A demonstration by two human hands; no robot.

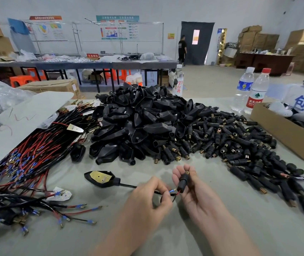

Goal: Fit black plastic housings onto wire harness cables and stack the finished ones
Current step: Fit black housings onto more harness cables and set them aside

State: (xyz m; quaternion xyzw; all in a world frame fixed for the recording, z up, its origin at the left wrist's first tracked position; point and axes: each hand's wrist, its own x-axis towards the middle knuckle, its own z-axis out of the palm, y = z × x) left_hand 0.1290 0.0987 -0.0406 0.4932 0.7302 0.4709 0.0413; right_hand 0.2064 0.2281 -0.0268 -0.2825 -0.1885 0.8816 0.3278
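Note:
My right hand holds a small black cylindrical connector with a brass tip, palm up. My left hand pinches the end of a black cable whose blue-sleeved terminal and red wire poke out just under the connector. The cable's other end sits in a black housing with a brass plate inside, lying on the table to the left. A big heap of empty black housings rises in the middle. Red and black wire harnesses lie spread at the left.
A spread of small black brass-tipped connectors covers the right. A cardboard box stands at the far right, with two water bottles behind it and another bottle behind the heap. A grey board lies over the harnesses.

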